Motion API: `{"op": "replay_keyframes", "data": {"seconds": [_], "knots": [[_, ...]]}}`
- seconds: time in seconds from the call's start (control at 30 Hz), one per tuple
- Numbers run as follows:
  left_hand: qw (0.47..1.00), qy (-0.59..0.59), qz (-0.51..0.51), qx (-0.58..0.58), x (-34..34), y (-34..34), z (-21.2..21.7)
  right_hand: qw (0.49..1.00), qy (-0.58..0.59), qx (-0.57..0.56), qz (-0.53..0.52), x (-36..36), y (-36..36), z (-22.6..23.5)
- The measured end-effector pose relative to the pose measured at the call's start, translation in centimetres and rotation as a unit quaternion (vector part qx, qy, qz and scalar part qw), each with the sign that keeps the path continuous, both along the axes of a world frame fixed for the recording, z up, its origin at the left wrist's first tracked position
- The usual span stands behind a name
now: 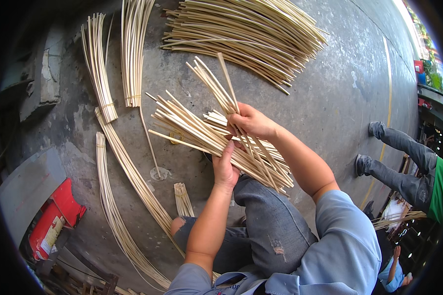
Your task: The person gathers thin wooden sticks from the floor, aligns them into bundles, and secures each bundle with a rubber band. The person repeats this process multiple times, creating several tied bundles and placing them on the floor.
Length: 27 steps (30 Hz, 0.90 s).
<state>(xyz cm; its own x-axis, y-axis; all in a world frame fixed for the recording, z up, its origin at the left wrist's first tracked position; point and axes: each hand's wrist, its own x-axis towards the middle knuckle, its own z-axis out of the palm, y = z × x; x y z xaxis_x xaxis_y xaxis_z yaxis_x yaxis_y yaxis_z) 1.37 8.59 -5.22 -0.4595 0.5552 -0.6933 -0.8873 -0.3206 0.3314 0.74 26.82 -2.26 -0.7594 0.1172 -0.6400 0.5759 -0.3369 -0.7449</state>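
Observation:
My left hand [226, 166] is closed round a thick bundle of pale rattan canes [194, 127], held slantwise above my knee. Just above it, my right hand [251, 121] grips a smaller bunch of canes [214, 86], whose ends point up and away to the left. The lower ends of the small bunch cross over the thick bundle on its right side. More pale canes show behind both hands, and I cannot tell which hand, if either, holds them.
A wide pile of canes [241, 34] lies on the concrete floor [349, 98] ahead. Tied bundles [133, 59] lie at the left, long ones [128, 167] reaching toward me. A red box-like object [54, 221] is at the lower left. Another person in a green top [440, 189] stands at the right.

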Motion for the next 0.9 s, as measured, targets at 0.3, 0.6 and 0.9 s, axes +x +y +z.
{"op": "replay_keyframes", "data": {"seconds": [0.3,0.6,0.9], "knots": [[0.999,0.006,0.0,0.034,-0.4,0.2,0.0,0.996,-0.084,-0.004,0.022,0.3,0.6,0.1],[0.999,0.011,-0.004,0.031,-0.5,0.3,0.2,0.996,-0.093,-0.016,0.006,0.3,-1.1,-0.2],[0.999,0.0,-0.017,0.048,-0.7,0.4,0.1,0.993,-0.094,0.047,0.056,-0.3,-1.0,0.8]]}}
